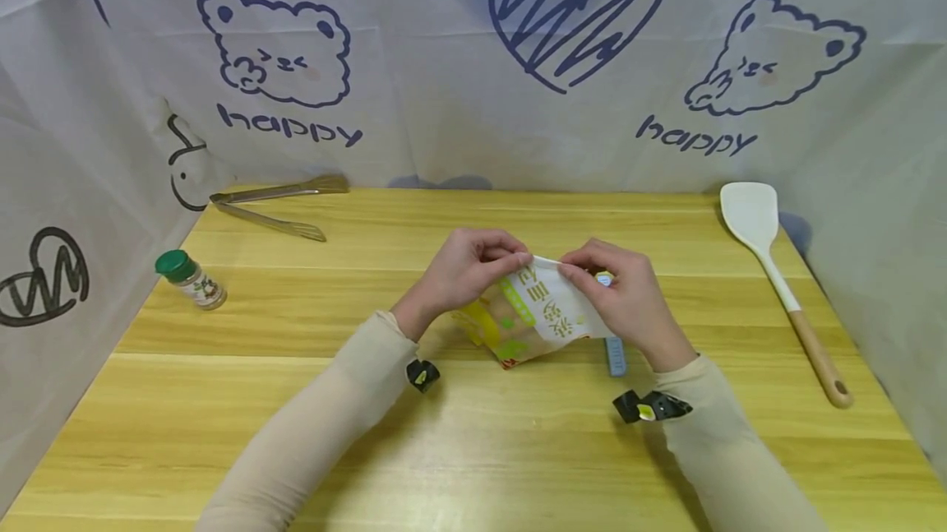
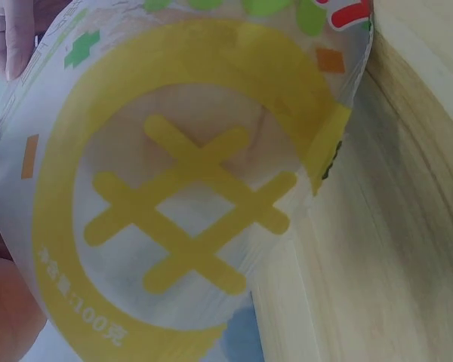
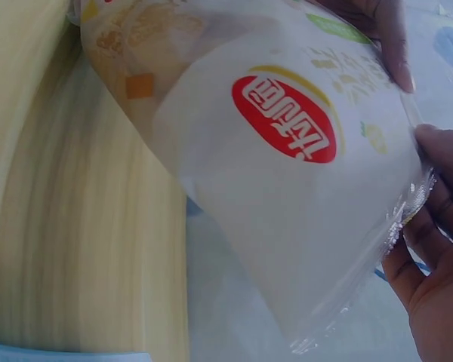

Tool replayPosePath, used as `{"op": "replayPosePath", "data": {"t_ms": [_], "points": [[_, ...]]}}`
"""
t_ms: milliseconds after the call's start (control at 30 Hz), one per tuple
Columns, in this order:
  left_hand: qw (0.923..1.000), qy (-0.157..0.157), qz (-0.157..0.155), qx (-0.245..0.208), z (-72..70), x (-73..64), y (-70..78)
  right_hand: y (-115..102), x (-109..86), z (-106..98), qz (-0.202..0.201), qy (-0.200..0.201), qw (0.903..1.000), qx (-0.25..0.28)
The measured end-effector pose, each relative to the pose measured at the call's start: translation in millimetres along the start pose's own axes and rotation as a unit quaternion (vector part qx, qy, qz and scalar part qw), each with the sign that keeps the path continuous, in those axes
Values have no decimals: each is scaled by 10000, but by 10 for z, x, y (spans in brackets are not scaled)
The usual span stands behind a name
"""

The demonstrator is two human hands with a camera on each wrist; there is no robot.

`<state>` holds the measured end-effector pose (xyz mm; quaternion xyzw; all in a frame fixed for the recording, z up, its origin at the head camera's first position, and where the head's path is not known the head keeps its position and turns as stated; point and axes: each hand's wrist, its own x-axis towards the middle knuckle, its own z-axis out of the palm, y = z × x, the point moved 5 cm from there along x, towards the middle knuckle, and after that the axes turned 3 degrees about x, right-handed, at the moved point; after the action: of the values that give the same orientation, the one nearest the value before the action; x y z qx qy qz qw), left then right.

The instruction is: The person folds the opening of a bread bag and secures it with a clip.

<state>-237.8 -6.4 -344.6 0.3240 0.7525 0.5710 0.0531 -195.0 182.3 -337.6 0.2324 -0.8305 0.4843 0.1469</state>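
Above the middle of the table, both hands hold a printed plastic food bag (image 1: 551, 310) by its top edge. The left hand (image 1: 469, 269) pinches that edge between thumb and fingers at its left end. At the right end, the right hand (image 1: 625, 293) pinches it the same way. In the left wrist view, yellow print covers the bag (image 2: 166, 75), with pale contents behind its see-through part. The right wrist view shows a white upper part with a red oval logo (image 3: 287, 121). A light-blue strip-shaped object (image 1: 616, 358) lies partly hidden behind the bag.
Metal tongs (image 1: 274, 195) lie spread at the back left, with a green-capped seasoning shaker (image 1: 194, 281) in front of them. On the right lies a white spatula (image 1: 769, 244) with a wooden handle. Pale cloth walls (image 1: 429, 63) with drawings enclose the back and sides.
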Motion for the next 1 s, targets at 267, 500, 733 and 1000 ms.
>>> {"op": "replayPosePath", "data": {"t_ms": [267,500,733,1000], "points": [[9997,-151,160,82,29,22,-10,-7,-35,-62,-152,166,9995,-200],[9996,-150,150,182,-8,-1,18,-27,-19,-48,-148,163,9997,-111],[9994,-145,61,299,-59,-9,52,-19,-28,-51,-30,-140,9999,51],[9990,-156,-173,382,-93,-21,46,321,-141,-321,1431,-300,9853,-885]]}}
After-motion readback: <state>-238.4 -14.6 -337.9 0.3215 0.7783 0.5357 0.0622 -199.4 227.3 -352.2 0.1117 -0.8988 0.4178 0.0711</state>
